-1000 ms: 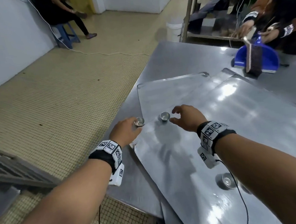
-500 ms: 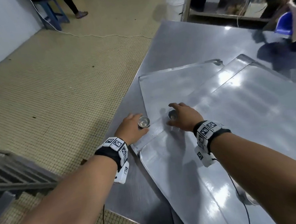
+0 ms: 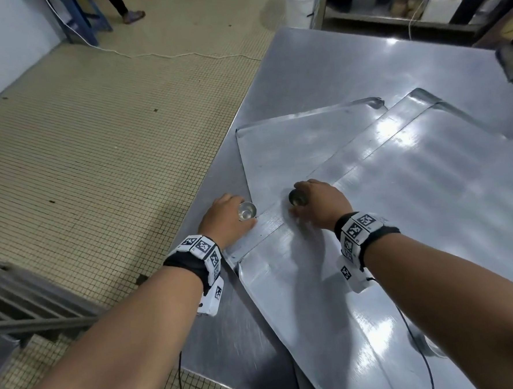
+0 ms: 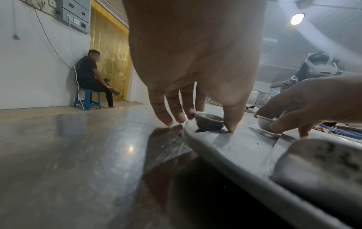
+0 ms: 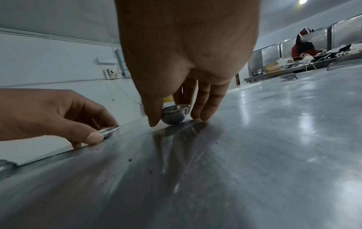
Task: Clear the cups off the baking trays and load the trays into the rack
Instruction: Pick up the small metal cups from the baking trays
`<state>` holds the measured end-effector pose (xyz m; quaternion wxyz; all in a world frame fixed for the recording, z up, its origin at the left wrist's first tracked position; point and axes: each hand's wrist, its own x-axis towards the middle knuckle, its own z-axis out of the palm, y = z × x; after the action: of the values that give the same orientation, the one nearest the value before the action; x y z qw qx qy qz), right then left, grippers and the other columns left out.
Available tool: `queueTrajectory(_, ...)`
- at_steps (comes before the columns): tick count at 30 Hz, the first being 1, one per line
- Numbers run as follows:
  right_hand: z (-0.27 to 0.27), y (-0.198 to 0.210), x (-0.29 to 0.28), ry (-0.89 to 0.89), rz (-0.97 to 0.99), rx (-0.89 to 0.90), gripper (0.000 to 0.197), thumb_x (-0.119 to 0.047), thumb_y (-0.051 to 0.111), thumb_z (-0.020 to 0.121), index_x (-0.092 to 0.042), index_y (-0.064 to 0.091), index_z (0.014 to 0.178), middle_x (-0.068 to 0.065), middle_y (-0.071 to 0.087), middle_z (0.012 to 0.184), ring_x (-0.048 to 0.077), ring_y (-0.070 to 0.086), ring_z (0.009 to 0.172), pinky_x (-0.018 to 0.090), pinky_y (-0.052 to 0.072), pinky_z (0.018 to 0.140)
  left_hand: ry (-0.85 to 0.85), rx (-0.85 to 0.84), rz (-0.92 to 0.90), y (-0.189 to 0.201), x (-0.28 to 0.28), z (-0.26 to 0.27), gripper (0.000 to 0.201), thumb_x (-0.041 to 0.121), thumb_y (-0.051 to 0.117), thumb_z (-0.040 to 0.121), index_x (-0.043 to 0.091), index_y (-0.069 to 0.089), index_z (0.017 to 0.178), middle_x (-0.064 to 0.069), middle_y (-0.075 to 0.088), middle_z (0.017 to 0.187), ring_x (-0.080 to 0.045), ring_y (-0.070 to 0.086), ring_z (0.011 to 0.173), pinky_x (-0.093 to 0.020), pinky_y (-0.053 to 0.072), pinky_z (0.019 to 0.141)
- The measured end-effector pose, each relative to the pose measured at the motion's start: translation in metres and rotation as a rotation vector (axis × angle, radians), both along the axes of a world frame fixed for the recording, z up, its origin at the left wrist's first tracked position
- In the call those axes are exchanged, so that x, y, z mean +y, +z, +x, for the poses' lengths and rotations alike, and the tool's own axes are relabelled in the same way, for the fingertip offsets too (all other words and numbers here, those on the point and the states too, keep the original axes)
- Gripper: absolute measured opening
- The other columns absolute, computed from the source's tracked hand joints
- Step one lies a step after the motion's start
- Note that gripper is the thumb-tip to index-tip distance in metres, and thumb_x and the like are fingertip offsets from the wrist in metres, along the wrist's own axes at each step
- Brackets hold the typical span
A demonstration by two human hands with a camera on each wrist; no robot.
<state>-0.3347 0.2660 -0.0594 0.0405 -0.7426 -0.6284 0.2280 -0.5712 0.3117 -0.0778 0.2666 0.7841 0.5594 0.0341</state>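
Three flat steel baking trays (image 3: pixel 401 230) lie overlapped on the steel table (image 3: pixel 361 61). My left hand (image 3: pixel 242 213) pinches a small metal cup (image 3: pixel 247 210) just inside a tray's left rim (image 4: pixel 225 148). In the left wrist view this cup (image 4: pixel 209 122) stands between thumb and fingers, and two fingertips (image 4: pixel 168 120) touch the table. My right hand (image 3: pixel 296 201) grips a second cup (image 3: pixel 298 197), which rests on a tray (image 5: pixel 254 155) in the right wrist view (image 5: pixel 174 114). A third cup (image 3: pixel 422 342) shows partly beside my right forearm. The rack (image 3: pixel 21 299) stands low on the left.
Tiled floor runs along the table's left edge, with a white cable (image 3: pixel 180 54) across it. A white bucket (image 3: pixel 300 2) and a metal shelf stand beyond the table. A dark object (image 3: pixel 511 64) hangs over its right side. A blue stool (image 3: pixel 79 21) is far left.
My right hand has come down and closed its fingers round the second cup. The left hand keeps its cup at the tray rim. The blue dustpan has left the view.
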Motion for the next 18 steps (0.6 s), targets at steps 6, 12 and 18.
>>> queueTrajectory(6,0.004,0.014,-0.013,-0.013,0.051,0.044,0.055,-0.048,0.072,0.087,-0.027,0.057,0.136,0.001,0.063,0.124,0.025,0.06,0.112,0.038,0.052,0.088,0.024,-0.041,0.041,0.011,-0.004,0.002,0.047,0.042,0.077,0.082,0.017,0.064,0.12,0.001,0.059,0.12,-0.021,0.059,0.107,-0.037,0.05,0.092)
queueTrajectory(12,0.015,0.036,-0.038,-0.065,0.084,0.037,0.061,-0.051,0.075,0.084,-0.027,0.057,0.138,-0.001,0.066,0.128,0.026,0.061,0.115,0.037,0.052,0.091,-0.022,-0.068,0.048,0.029,-0.015,0.015,0.053,0.047,0.078,0.077,0.017,0.066,0.12,0.002,0.062,0.115,-0.021,0.061,0.104,-0.037,0.053,0.09)
queueTrajectory(18,0.037,0.06,-0.079,-0.129,0.112,0.021,0.056,-0.056,0.076,0.081,-0.029,0.062,0.128,-0.003,0.069,0.12,0.025,0.063,0.106,0.035,0.052,0.083,-0.092,-0.079,0.069,0.057,-0.042,0.043,0.051,0.048,0.078,0.076,0.017,0.068,0.116,0.003,0.064,0.111,-0.019,0.062,0.1,-0.037,0.054,0.09)
